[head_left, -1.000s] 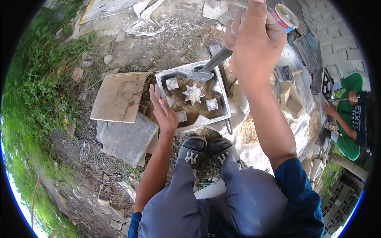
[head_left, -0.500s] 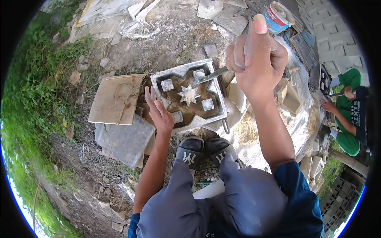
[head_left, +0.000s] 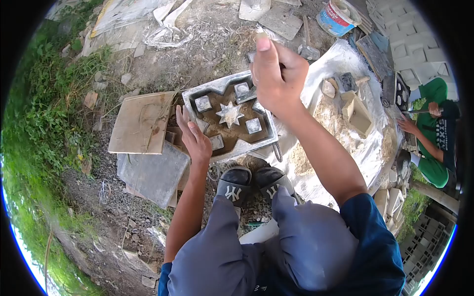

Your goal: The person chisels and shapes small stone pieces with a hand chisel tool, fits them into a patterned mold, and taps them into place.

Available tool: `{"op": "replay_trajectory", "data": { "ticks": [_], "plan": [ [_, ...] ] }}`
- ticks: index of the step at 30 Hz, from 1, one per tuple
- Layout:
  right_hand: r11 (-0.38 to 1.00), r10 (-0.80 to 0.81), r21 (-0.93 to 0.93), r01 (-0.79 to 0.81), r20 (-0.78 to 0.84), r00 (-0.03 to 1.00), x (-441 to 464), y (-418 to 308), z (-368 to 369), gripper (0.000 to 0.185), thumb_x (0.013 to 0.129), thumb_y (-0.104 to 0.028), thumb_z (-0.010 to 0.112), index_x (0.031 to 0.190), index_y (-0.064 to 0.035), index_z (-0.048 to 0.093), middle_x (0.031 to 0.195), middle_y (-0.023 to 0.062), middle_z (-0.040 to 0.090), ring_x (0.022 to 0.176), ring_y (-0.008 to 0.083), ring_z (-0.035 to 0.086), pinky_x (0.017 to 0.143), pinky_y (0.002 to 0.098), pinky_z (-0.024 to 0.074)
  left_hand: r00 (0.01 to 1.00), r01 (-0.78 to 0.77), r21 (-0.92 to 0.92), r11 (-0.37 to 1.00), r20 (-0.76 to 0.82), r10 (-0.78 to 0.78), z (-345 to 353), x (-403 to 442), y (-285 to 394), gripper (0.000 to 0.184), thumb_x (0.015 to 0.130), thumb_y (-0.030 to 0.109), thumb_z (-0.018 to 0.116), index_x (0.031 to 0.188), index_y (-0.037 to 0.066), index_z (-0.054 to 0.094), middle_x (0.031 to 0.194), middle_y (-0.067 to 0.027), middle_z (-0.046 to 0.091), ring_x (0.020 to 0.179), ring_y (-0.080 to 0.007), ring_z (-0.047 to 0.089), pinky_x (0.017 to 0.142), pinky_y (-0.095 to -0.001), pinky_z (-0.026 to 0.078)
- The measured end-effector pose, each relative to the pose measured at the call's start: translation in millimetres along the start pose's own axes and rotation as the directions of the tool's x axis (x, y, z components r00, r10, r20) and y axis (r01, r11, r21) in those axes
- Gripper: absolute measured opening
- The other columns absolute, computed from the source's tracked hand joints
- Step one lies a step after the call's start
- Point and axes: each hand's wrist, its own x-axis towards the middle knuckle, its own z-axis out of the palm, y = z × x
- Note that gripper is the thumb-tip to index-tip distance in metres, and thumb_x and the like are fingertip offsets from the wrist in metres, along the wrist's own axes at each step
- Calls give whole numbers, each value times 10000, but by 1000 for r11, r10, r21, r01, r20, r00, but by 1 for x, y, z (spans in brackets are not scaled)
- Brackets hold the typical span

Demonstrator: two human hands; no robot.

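Observation:
Before me a square metal mould (head_left: 247, 147) holds brown, damp-looking material around a raised star (head_left: 230, 114) and several square metal blocks (head_left: 253, 126). My right hand (head_left: 281, 81), thumb raised, is closed over the mould's upper right side. It grips a narrow flat-bladed metal tool (head_left: 247, 97); only a bit of the blade shows beside a square block, and the handle is hidden in the fist. My left hand (head_left: 197, 140) rests open against the left side of the mould, fingers extended and close together.
Boards (head_left: 140, 123) and a grey slab (head_left: 153, 172) lie left. On the right, a white sheet (head_left: 291, 167) carries sandy powder (head_left: 323, 126) and a box-shaped scoop (head_left: 357, 114). A paint bucket (head_left: 336, 20) stands behind. Another person (head_left: 434, 138) works far right.
My right hand has moved left and slightly down over the mould's upper right edge, and now hides more of the tool. My left hand stays at the mould's left side.

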Motion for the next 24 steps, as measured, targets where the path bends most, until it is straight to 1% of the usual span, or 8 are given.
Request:
{"op": "replay_trajectory", "data": {
  "ticks": [3, 5, 13, 15, 16, 17, 20, 24],
  "plan": [
    [987, 146, -60, -147, -31, 989, 3, 0, 3, 496, 1075, -231, 599, 639, -19, 494, 542, -61, 388, 539, 27, 340, 449, 263, 258, 1000, 17, -5, 1000, -7, -17, 1, 0, -3, 728, 1103, 558, 171, 1614, 39, 190, 1531, -313, 459, 1423, -425, 462, 1156, -438, 359],
    [995, -77, -61, 79, 29, 997, -6, -23, 8, 522, 1083, -258, 583, 624, -31, 480, 539, -60, 383, 532, 29, 335, 442, 271, 260, 1000, -2, -1, 1000, -28, 2, 2, -1, -8, 720, 1106, 551, 176, 1614, 41, 193, 1529, -313, 462, 1402, -427, 485, 1135, -438, 379],
    [982, 167, -85, -167, -8, 986, 14, -8, 1, 524, 1089, -278, 567, 626, -48, 480, 550, -81, 387, 528, 24, 314, 443, 279, 245, 999, 0, -33, 999, -37, -1, 5, 5, 0, 711, 1111, 535, 233, 1588, 9, 270, 1523, -295, 473, 1395, -447, 475, 1153, -465, 358],
    [997, 28, 74, -22, -80, 996, 20, -38, -18, 512, 1095, -273, 540, 626, -95, 433, 532, -60, 367, 469, 46, 303, 425, 278, 231, 965, -243, 310, 919, -20, 262, 4, -1, -9, 678, 1106, 510, 322, 1568, 16, 337, 1526, -269, 472, 1426, -454, 426, 1188, -499, 317],
    [980, -12, 193, 38, -133, 991, 27, -56, -30, 515, 1099, -270, 519, 620, -120, 406, 518, -51, 347, 431, 71, 289, 411, 291, 230, 898, -416, 366, 833, 21, 440, 4, 3, -5, 591, 1060, 420, 521, 1488, 15, 473, 1525, -227, 481, 1440, -449, 402, 1201, -524, 304],
    [967, 87, 253, -31, -213, 973, 32, -72, -44, 509, 1092, -268, 511, 622, -140, 363, 520, -49, 299, 436, 79, 242, 419, 294, 207, 898, -416, 370, 831, 21, 440, 4, 3, 3, 591, 1060, 420, 521, 1488, 15, 473, 1525, -227, 481, 1440, -449, 402, 1201, -524, 304],
    [942, 225, 319, -101, -378, 898, 39, -87, -89, 500, 1076, -264, 515, 629, -167, 313, 528, -43, 231, 444, 92, 180, 438, 293, 178, 748, -646, 320, 693, 447, 491, 16, 7, 23, 503, 909, 290, 739, 1311, 10, 623, 1489, -167, 529, 1436, -389, 422, 1184, -512, 345],
    [955, 260, 258, -149, -478, 839, 33, -89, -119, 504, 1069, -253, 527, 625, -177, 301, 531, -37, 214, 447, 99, 173, 452, 298, 186, 711, -654, 404, 640, 616, 338, 49, 25, 40, 524, 901, 368, 741, 1245, -18, 650, 1323, -155, 596, 1283, -361, 506, 1110, -492, 407]
  ]
}}
